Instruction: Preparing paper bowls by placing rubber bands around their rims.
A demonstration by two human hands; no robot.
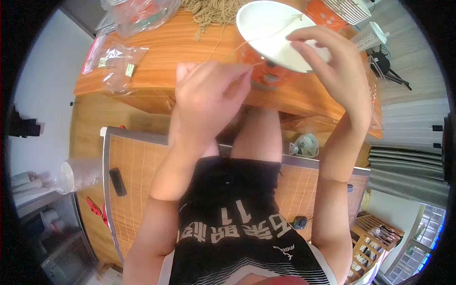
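Observation:
Tan twine lies in a loose heap [211, 14] at the far side of the wooden table. One thin strand [217, 43] runs from it toward my left hand [209, 95], whose fingers are closed in a pinch and slightly blurred. A length of twine [261, 39] crosses the mouth of a tilted bucket [259, 19], white inside with an orange patterned outside. Over the bucket's right rim is my right hand [337, 64], thumb and forefinger tips drawn together beside this strand. Its other fingers are curled, partly hidden.
Clear plastic packaging [118, 69] and a larger filled plastic bag [140, 16] lie on the table's left [161, 52]. A white cup [370, 35] stands at its right. A phone [118, 182] rests on the mat-covered seat [137, 204] beside my legs.

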